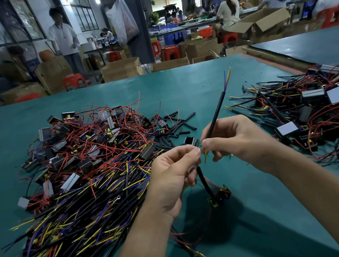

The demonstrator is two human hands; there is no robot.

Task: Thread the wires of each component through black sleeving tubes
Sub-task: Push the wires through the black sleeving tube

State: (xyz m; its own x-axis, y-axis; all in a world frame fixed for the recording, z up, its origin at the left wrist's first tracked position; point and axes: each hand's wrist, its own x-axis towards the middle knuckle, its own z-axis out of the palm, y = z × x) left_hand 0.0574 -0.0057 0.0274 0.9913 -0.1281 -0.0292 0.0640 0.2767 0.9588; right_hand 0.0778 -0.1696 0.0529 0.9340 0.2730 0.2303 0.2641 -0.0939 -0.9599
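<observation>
Pinching a long black sleeving tube [217,116] in the right hand [238,138], up and right of the dangling component [221,195], blue and yellow wire ends [227,75] poking from its top. Pinching in the left hand [171,176] the top of a shorter black sleeve [202,178], just above the component. Left of the component, a heap of wired parts [85,163]; far right of it, a second heap [316,115].

No legible txt (all too blurred)
</observation>
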